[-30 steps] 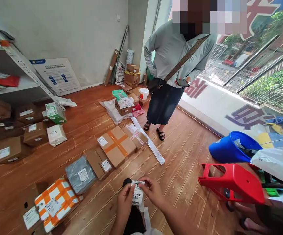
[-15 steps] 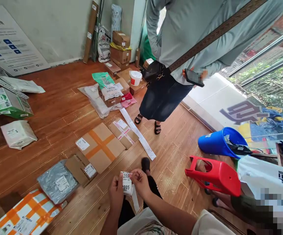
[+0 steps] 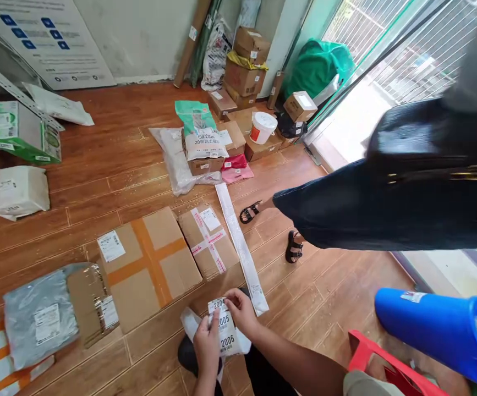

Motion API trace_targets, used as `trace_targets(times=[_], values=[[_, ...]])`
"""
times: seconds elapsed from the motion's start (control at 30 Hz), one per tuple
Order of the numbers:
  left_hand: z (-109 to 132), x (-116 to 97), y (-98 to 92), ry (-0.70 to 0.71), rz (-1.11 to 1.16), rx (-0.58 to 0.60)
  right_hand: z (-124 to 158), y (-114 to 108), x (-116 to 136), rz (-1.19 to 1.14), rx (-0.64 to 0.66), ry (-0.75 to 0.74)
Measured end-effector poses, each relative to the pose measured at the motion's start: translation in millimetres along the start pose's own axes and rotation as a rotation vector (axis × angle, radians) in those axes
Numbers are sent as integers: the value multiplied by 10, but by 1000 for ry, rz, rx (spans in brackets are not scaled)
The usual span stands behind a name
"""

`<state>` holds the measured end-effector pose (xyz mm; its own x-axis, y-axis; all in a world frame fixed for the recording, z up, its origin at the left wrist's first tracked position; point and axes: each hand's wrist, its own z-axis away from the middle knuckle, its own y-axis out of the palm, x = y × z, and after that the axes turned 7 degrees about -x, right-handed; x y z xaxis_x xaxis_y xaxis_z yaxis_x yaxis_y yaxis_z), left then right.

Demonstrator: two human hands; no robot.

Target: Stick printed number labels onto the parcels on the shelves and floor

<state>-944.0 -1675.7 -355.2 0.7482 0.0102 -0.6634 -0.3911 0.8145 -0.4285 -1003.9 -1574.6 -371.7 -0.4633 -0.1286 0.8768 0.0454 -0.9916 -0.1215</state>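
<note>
A strip of white number labels (image 3: 226, 333) is held between my two hands, with 2004, 2005 and 2006 printed on it. My left hand (image 3: 206, 342) pinches the strip's left edge. At the upper right edge, the fingers of my right hand (image 3: 242, 313) are closed on the label strip. A white backing or roll part shows behind the strip, partly hidden. Just beyond my hands lie a long white wrapped parcel (image 3: 240, 242), a carton with pink-and-white tape (image 3: 207, 236) and a larger carton with orange tape (image 3: 139, 275).
A person in a dark skirt (image 3: 345, 209) and sandals stands close on the right. A blue bin (image 3: 423, 324) and a red stool (image 3: 370, 352) are at lower right. A grey bag parcel (image 3: 27, 313) lies left; a cat litter bag (image 3: 205, 144) and a white bucket (image 3: 263, 127) sit farther back.
My view has moved forward, nearer the parcels. More of the label strip shows now, down to 2006. The person on the right appears much closer, and the phone is out of view.
</note>
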Motion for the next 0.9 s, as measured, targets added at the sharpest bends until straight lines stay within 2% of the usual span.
trace_targets(times=[0.1,0.17,0.2,0.23,0.3,0.33,0.43,0.5,0.57,0.67,0.77,0.9], values=[[-760,432,582,57,16,248,-880,-20,-743,57,-81,-73],[-1343,731,834,178,-93,424,-1589,-88,-1225,99,-190,-140],[-1645,869,923,253,-168,466,-1975,-149,-1456,122,-261,-174],[-1947,996,993,344,-227,448,-2372,-226,-1681,147,-328,-206],[-2523,1203,1099,502,-320,306,-3164,-411,-2122,193,-444,-257],[-2780,1284,1144,588,-347,278,-3539,-506,-2338,215,-485,-272],[-3353,1468,1277,856,-412,240,-4518,-713,-2954,274,-512,-292],[-3554,1575,1361,1003,-438,175,-5044,-742,-3311,311,-484,-294],[-3652,1684,1431,1117,-440,122,-5483,-683,-3603,356,-447,-289],[-3713,1814,1502,1211,-408,107,-5967,-504,-3915,444,-409,-278],[-3756,1833,1535,1213,-355,119,-6189,-327,-4102,547,-386,-262],[-3810,1741,1524,1168,-313,114,-6182,-197,-4157,672,-355,-213]])
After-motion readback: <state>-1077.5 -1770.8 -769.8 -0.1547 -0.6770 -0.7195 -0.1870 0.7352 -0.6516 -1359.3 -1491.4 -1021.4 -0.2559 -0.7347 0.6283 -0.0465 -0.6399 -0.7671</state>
